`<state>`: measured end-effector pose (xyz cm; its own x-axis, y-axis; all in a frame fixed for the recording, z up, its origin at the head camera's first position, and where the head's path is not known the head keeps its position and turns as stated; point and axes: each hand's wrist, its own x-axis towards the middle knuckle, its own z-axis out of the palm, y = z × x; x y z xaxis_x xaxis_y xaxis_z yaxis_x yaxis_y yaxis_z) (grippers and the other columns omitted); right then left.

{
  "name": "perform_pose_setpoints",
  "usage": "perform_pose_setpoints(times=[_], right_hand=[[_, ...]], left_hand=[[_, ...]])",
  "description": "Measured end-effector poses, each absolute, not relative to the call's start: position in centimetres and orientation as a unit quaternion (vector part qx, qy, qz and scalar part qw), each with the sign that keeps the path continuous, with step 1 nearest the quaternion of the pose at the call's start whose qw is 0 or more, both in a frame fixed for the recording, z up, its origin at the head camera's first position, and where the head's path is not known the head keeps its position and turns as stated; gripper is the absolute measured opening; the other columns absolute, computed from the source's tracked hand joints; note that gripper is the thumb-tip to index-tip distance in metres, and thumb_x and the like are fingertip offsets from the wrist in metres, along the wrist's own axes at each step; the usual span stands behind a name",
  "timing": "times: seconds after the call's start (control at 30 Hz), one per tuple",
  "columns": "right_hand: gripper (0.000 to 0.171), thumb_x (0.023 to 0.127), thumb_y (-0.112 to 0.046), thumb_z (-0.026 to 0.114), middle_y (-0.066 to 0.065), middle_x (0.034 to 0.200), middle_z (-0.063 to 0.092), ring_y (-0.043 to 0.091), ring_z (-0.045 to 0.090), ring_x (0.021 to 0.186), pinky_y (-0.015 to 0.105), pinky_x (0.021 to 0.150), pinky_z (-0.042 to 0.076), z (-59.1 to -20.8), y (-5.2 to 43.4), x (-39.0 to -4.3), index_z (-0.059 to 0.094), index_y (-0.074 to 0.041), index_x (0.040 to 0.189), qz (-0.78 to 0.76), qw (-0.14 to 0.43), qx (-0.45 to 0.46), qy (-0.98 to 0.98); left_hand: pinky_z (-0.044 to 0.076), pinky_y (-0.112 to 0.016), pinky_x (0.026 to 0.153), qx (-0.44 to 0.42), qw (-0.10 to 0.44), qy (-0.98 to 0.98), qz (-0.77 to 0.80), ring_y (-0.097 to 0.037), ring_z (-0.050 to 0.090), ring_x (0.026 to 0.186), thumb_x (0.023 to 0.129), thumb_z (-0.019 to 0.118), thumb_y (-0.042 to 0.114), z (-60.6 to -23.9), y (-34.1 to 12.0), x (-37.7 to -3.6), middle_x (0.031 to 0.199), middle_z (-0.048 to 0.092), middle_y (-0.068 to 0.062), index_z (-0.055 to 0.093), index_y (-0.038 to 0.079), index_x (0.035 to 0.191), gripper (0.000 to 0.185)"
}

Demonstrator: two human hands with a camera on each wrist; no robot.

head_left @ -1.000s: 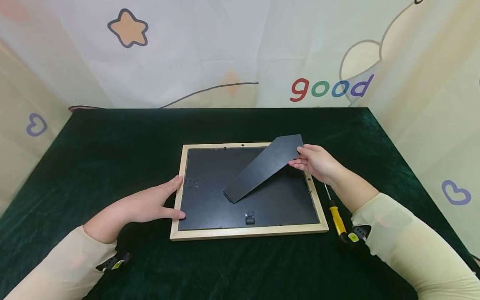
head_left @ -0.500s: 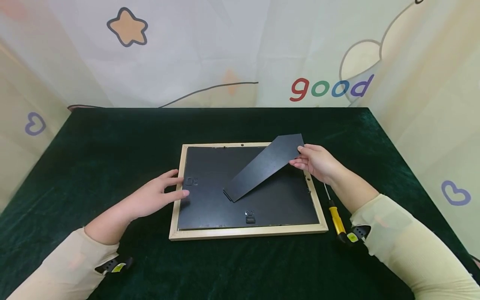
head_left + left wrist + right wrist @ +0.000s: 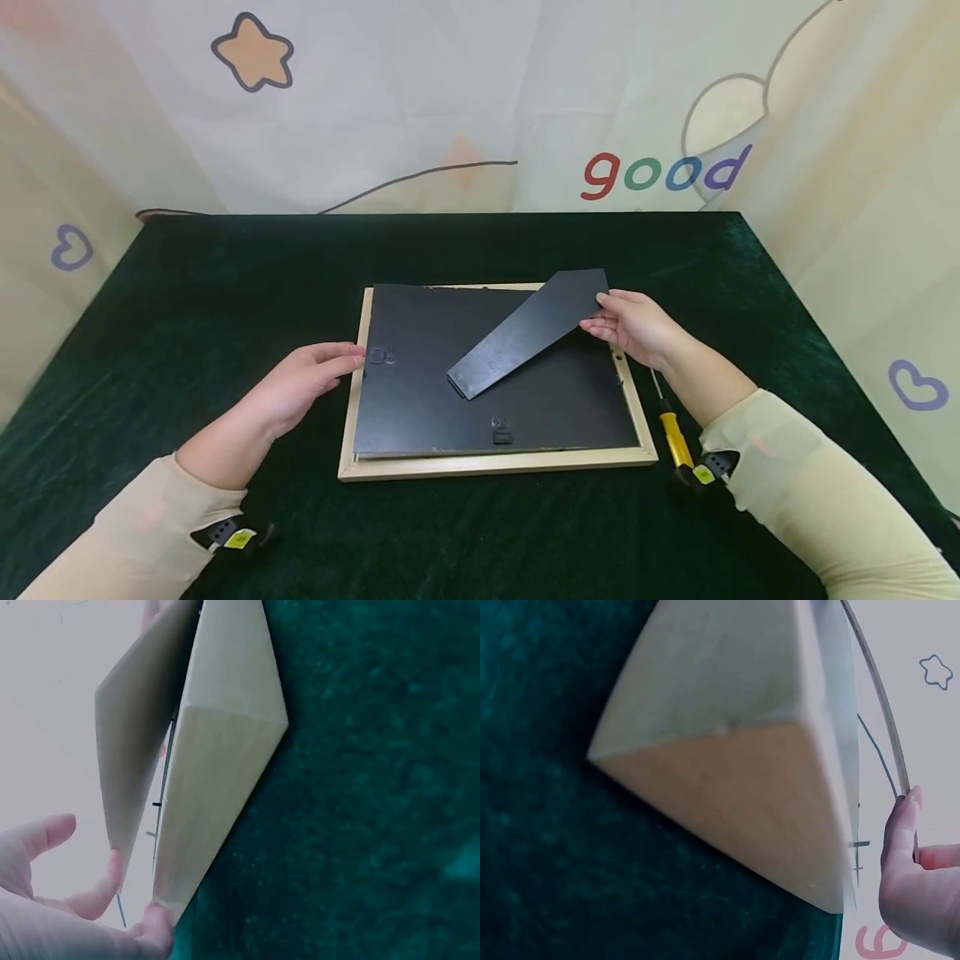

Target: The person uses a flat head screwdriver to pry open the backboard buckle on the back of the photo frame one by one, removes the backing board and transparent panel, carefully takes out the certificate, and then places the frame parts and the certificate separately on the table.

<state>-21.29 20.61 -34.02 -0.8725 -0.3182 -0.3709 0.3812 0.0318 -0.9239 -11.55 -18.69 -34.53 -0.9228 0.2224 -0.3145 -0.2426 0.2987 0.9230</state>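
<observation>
A light wooden picture frame point(image 3: 495, 468) lies face down on the table, its dark backing board point(image 3: 420, 417) tilted, with the left side raised out of the frame. My left hand point(image 3: 288, 387) holds that raised edge with its fingertips. In the left wrist view a gap shows between the board's underside point(image 3: 139, 735) and the frame point(image 3: 217, 772); a lower fingertip touches the frame there. My right hand point(image 3: 637, 329) pinches the dark easel stand point(image 3: 536, 325) near its wide end, thumb on top. The stand slants up from the middle of the board.
A yellow-handled screwdriver point(image 3: 676, 437) lies right of the frame, below my right forearm. Dark green cloth point(image 3: 247, 275) covers the table. A pale printed curtain point(image 3: 420, 92) stands behind it and along both sides.
My left hand moves from resting on the frame's left side to the board's left edge, which has risen out of the frame. My right hand stays on the stand, almost still.
</observation>
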Motion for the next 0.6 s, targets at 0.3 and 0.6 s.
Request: perform_pose_setpoints(times=[0.3, 0.6], right_hand=[[0.030, 0.092, -0.018, 0.036, 0.008, 0.081, 0.053, 0.013, 0.059, 0.076, 0.023, 0.073, 0.045, -34.05, 21.02, -21.55, 0.032, 0.005, 0.111, -0.662, 0.250, 0.008, 0.707], [0.052, 0.089, -0.024, 0.044, 0.014, 0.085, 0.055, 0.018, 0.054, 0.068, 0.026, 0.065, 0.047, -34.38, 21.31, -21.87, 0.024, 0.002, 0.129, -0.510, 0.238, -0.038, 0.826]], left_hand=[[0.043, -0.029, 0.080, 0.027, 0.248, 0.645, 0.722, -0.024, 0.055, 0.091, 0.087, 0.048, 0.021, -34.43, -18.46, -12.14, 0.102, 0.054, -0.012, 0.037, -0.001, 0.114, 0.037], [0.039, -0.038, 0.080, 0.100, 0.307, 0.520, 0.790, -0.028, 0.053, 0.096, 0.091, 0.036, 0.006, -34.34, -18.19, -11.88, 0.106, 0.056, -0.015, 0.036, -0.006, 0.122, 0.033]])
